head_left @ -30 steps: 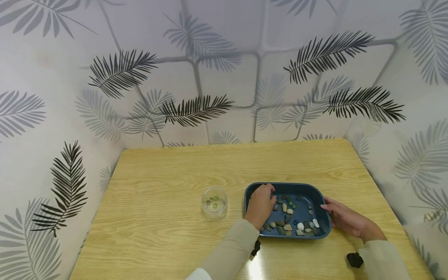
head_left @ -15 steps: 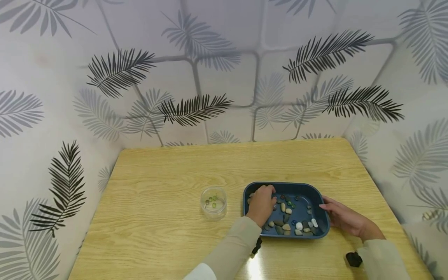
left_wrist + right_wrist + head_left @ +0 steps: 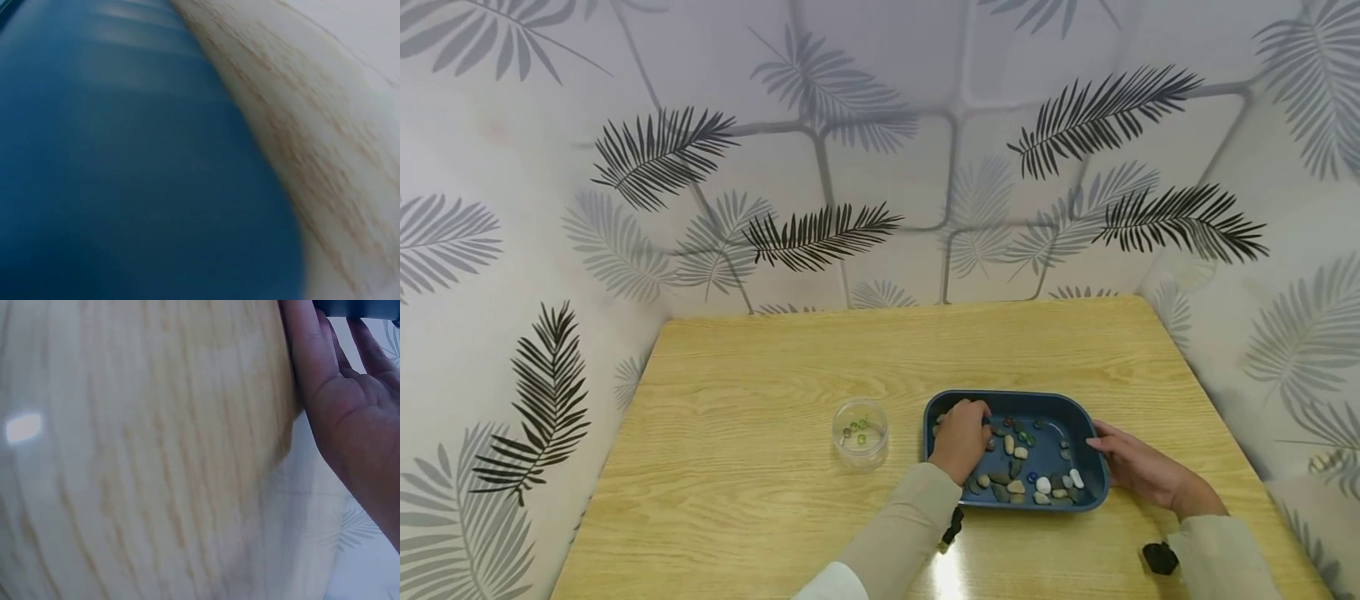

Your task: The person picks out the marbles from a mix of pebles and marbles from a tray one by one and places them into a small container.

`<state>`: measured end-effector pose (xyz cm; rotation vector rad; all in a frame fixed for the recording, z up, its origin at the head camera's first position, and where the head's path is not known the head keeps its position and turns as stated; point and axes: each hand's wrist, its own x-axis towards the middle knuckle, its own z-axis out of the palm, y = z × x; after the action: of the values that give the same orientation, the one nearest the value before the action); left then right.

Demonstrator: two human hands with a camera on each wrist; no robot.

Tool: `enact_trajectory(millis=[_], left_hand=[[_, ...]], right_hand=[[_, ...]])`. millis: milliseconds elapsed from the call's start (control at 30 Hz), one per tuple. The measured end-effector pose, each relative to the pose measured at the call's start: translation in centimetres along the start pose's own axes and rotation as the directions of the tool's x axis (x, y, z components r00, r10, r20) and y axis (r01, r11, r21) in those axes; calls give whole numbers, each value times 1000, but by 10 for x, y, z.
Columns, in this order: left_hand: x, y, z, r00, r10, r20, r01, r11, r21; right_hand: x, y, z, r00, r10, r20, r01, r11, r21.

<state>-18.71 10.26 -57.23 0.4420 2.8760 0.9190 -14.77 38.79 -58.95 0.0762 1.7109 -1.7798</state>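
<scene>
A dark blue rectangular tray (image 3: 1049,450) holds scattered pebbles (image 3: 1015,488) in white, tan and grey, plus a few green, red and blue glass marbles (image 3: 1025,437). My left hand (image 3: 961,438) reaches down into the tray's left part, fingers bent among the stones; its fingertips are hidden, so I cannot tell whether it pinches anything. My right hand (image 3: 1150,472) grips the tray's right end, thumb at the rim and the other fingers around the outside. Blue tray wall (image 3: 144,156) fills much of the left wrist view. In the right wrist view, right-hand fingers (image 3: 310,347) meet the tray's underside.
A clear round jar (image 3: 860,457) stands left of the tray, with several green and brownish marbles (image 3: 861,425) inside. Both sit on a wood-grain table (image 3: 737,433). Leaf-patterned walls (image 3: 880,167) enclose its back and sides.
My left hand has shifted slightly toward me inside the tray, uncovering pale pebbles at the tray's far left corner. My right hand keeps its place on the tray's end.
</scene>
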Motion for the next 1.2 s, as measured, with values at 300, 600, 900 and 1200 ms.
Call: enact_trajectory(millis=[300, 600, 900, 1200], left_hand=[[2, 1, 1, 1000, -8, 7, 8, 1000, 21], [3, 0, 2, 999, -18, 33, 16, 998, 58], [2, 0, 0, 999, -22, 25, 19, 996, 84], [-4, 0, -6, 1000, 24, -13, -24, 1000, 6]], right_hand=[[-2, -2, 2, 1000, 14, -27, -14, 1000, 0], [-2, -1, 3, 999, 12, -34, -12, 1000, -7], [-2, 0, 2, 1000, -3, -15, 3, 1000, -11], [0, 0, 2, 1000, -3, -13, 3, 1000, -3]])
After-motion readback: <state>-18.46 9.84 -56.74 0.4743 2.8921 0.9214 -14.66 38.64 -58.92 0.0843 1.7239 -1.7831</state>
